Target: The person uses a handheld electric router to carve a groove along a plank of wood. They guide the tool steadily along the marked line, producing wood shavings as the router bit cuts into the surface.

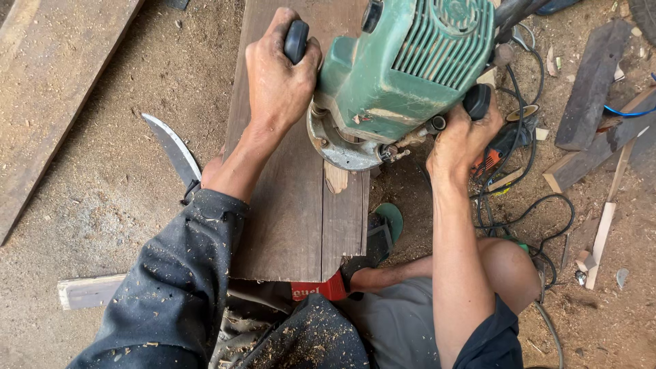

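Two hands grip one tool: the left hand (277, 75) is closed round the black knob handle on the left side of a green, ribbed-bodied electric wood router (403, 68), and the right hand (459, 140) is closed round the matching black knob on its right; the router lies between the hands, neither nearer than the other. Its round metal base rests on the right-hand part of a long dark brown wooden plank (294, 205), close to the plank's right edge and overhanging it slightly, just beside a small pale wood chip (336, 178); the plank's long axis runs from near to far, away from the person, with the bare length of board showing on the near side of the router, while the far stretch is largely hidden by the tool. To the left, a curved steel blade (174, 147) lies on the sawdust-covered floor (116, 184), close to the left forearm; to the right, black power cables (523, 212) and dark wood offcuts (591, 85) crowd the ground, leaving little room there.
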